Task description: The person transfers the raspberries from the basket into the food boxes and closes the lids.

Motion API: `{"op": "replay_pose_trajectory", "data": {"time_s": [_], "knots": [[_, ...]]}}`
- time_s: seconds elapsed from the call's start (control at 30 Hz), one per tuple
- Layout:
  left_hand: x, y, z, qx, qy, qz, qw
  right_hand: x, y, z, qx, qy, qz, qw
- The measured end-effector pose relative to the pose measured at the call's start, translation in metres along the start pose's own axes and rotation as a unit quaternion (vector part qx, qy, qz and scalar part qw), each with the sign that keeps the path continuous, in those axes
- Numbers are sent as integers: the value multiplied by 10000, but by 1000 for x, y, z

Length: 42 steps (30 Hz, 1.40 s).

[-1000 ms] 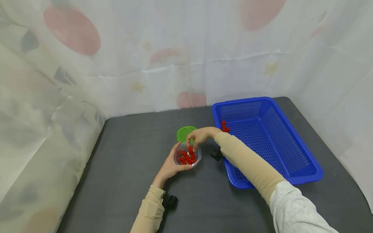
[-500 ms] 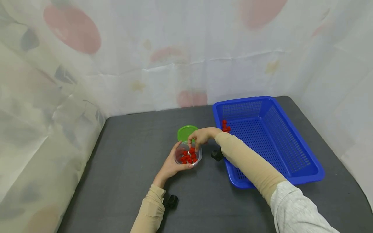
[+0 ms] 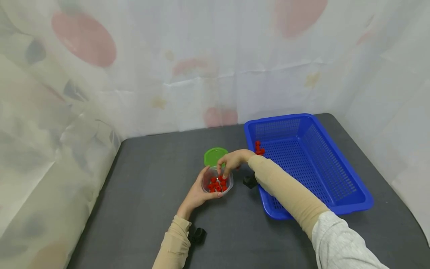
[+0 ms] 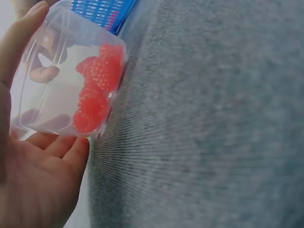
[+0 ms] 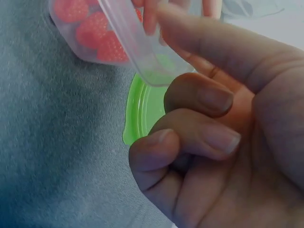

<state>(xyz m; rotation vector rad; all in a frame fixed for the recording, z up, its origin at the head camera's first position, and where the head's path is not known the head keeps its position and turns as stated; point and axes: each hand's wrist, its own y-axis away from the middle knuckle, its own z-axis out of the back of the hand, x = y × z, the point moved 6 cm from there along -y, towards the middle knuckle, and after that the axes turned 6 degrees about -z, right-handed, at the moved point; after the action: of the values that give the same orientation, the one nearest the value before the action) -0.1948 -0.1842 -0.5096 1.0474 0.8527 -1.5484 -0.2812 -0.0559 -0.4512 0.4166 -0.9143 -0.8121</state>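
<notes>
Red, bumpy, roundish raspberry (image 3: 220,178), pinched over the clear, rounded plastic tub (image 4: 56,100) a second ago, now sits inside toward two o'clock in head view, left hand (image 3: 195,195) gripping the tub, right hand (image 3: 234,160) loosely parted, apparently empty: likely one more placed.

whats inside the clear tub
Red berries lie at the bottom of the tub. The right hand covers part of the inside; what lies under it cannot be seen.
</notes>
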Motion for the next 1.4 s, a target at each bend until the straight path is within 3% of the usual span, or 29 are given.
{"op": "replay_pose_trajectory", "data": {"time_s": [0.23,0.4,0.53,0.8,0.93,1.07,1.17,1.4], "knots": [[0,0,0,111,-4,92,9999,3,10,6,54,0,-78,10000],[-2,-2,0,115,128,29,9998,3,28,24,-256,-408,414,9980],[-1,-3,-1,95,287,-71,9995,-4,45,40,-683,-876,770,9908],[-1,-3,-3,123,386,-69,9992,-44,75,61,-1662,-1477,811,9716],[-12,-1,-2,201,449,-73,9988,-68,86,65,-2107,-1712,700,9599],[-27,3,0,319,486,-56,9983,-94,90,64,-2482,-1960,608,9467],[-30,5,-1,357,497,1,9981,-109,91,63,-2693,-2081,525,9388],[-31,5,-1,347,556,28,9978,-130,87,57,-2971,-1985,367,9333]]}}
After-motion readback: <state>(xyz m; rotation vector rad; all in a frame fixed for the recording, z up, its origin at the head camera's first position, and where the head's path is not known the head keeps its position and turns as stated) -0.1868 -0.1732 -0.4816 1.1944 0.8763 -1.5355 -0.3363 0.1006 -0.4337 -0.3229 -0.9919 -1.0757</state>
